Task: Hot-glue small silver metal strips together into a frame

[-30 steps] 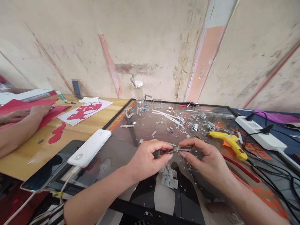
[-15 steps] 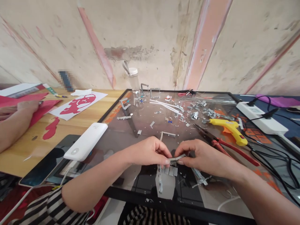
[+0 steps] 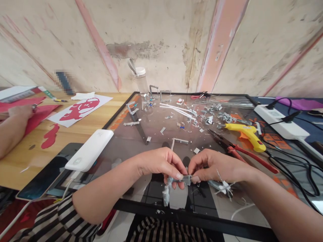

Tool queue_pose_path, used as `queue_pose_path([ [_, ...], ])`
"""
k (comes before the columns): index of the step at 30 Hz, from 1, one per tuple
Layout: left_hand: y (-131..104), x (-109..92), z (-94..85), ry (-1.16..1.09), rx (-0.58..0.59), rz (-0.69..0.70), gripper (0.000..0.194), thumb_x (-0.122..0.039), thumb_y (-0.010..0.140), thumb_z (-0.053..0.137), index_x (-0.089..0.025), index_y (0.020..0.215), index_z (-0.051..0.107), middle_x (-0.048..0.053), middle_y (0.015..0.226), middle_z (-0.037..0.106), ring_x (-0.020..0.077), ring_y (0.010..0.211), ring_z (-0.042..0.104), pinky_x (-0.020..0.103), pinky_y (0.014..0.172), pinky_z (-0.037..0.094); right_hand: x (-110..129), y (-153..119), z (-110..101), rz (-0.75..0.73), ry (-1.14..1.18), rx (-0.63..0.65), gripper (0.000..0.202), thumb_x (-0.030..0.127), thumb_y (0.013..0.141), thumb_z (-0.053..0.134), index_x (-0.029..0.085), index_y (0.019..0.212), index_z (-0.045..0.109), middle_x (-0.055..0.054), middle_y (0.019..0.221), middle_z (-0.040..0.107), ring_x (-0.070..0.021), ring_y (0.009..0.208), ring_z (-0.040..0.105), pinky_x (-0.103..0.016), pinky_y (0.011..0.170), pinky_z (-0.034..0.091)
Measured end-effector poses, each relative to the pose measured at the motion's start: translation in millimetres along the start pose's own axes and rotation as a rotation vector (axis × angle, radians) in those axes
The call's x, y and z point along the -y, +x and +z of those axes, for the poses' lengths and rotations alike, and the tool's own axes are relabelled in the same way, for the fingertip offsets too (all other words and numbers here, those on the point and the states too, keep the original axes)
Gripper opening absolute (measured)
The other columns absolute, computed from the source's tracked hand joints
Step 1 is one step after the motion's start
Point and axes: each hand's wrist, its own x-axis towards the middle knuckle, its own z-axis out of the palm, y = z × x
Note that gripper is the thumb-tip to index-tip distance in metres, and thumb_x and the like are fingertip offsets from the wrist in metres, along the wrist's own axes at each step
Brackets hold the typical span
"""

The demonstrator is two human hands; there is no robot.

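Both hands on small grey strip assembly, 6 o'clock on the glass worktop (image 3: 136,148).
Left hand (image 3: 165,164) pinches the grey strip assembly (image 3: 186,180), one leg hanging toward 7; right hand (image 3: 212,165) has thumb and fingertips closed in at its right end, can't tell if gripping or just touching. Clock centred on glass: red-handled pliers (image 3: 236,149) at 4, jaws apart, yellow glue gun (image 3: 246,134) at 3, beside white power strip (image 3: 281,122). Grey scraps (image 3: 210,118) at 1, lidded bottle (image 3: 141,82) at 11, white power bank (image 3: 89,150) at 8. Out past 9, another person's hand (image 3: 21,112) rests on red paper (image 3: 40,117).
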Motion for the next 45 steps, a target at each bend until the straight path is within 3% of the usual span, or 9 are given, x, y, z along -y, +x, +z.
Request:
queue_pose_path([
  [8, -1, 8, -0.8, -0.168, 0.067, 0.077, 0.019, -0.023, 0.068, 0.071, -0.014, 0.085, 0.069, 0.005, 0.07, 0.071, 0.0136, 0.058, 0.063, 0.027, 0.061, 0.049, -5, 6, 2, 0.028, 0.369, 0.083, 0.017, 0.027, 0.064, 0.075, 0.014, 0.074, 0.071, 0.001, 0.064, 0.067, -0.0083, 0.059, 0.058, -0.021, 0.063, 0.044],
  [16, -1, 13, -2.0, -0.251, 0.077, 0.132, 0.02, -0.023, 0.068, 0.071, -0.013, 0.084, 0.068, 0.006, 0.07, 0.071, 0.0139, 0.06, 0.064, 0.028, 0.064, 0.049, -7, 7, -1, 0.003, 0.448, 0.071, 0.017, 0.027, 0.065, 0.075, 0.013, 0.074, 0.07, 0.0, 0.065, 0.069, -0.0089, 0.059, 0.06, -0.021, 0.062, 0.046],
  [22, -3, 6, 2.4, -0.116, -0.05, 0.078, 0.023, -0.03, 0.07, 0.069, -0.014, 0.085, 0.061, 0.002, 0.069, 0.066, 0.0102, 0.054, 0.06, 0.018, 0.044, 0.04, -8, 9, 0, 0.068, 0.306, 0.018, 0.019, 0.029, 0.065, 0.074, 0.014, 0.075, 0.067, 0.001, 0.064, 0.067, -0.008, 0.056, 0.058, -0.021, 0.061, 0.046],
  [27, -3, 2, 9.7, 0.032, -0.195, 0.013, 0.023, -0.028, 0.065, 0.072, -0.015, 0.079, 0.059, -0.004, 0.059, 0.057, 0.0047, 0.044, 0.047, 0.013, 0.033, 0.027, -3, 10, 4, 0.064, 0.167, -0.078, 0.016, 0.026, 0.068, 0.069, 0.017, 0.077, 0.059, 0.004, 0.063, 0.063, -0.0091, 0.058, 0.057, -0.021, 0.059, 0.044],
  [35, -1, 2, 12.9, 0.199, -0.314, 0.135, 0.016, -0.028, 0.07, 0.065, -0.013, 0.076, 0.063, -0.002, 0.058, 0.057, 0.0054, 0.047, 0.046, 0.018, 0.046, 0.037, 6, 6, 8, 0.033, -0.108, -0.283, 0.01, 0.023, 0.068, 0.063, 0.017, 0.07, 0.055, 0.005, 0.058, 0.053, -0.0075, 0.053, 0.046, -0.018, 0.048, 0.034],
  [39, -2, 0, 16.8, 0.312, -0.41, 0.18, 0.014, -0.023, 0.071, 0.06, -0.013, 0.079, 0.066, -0.001, 0.06, 0.056, 0.0072, 0.052, 0.047, 0.019, 0.05, 0.037, 4, 4, 10, 0.031, -0.198, -0.329, 0.007, 0.025, 0.068, 0.061, 0.018, 0.071, 0.058, 0.004, 0.06, 0.056, -0.0089, 0.054, 0.047, -0.019, 0.049, 0.036],
  [45, -2, 2, 21.5, 0.418, -0.454, 0.23, 0.013, -0.02, 0.069, 0.058, -0.014, 0.077, 0.067, -0.003, 0.057, 0.052, 0.0065, 0.051, 0.043, 0.018, 0.048, 0.033, 5, 3, 13, 0.033, -0.285, -0.349, 0.008, 0.025, 0.069, 0.059, 0.018, 0.066, 0.059, 0.004, 0.057, 0.054, -0.0085, 0.052, 0.044, -0.019, 0.046, 0.034],
])
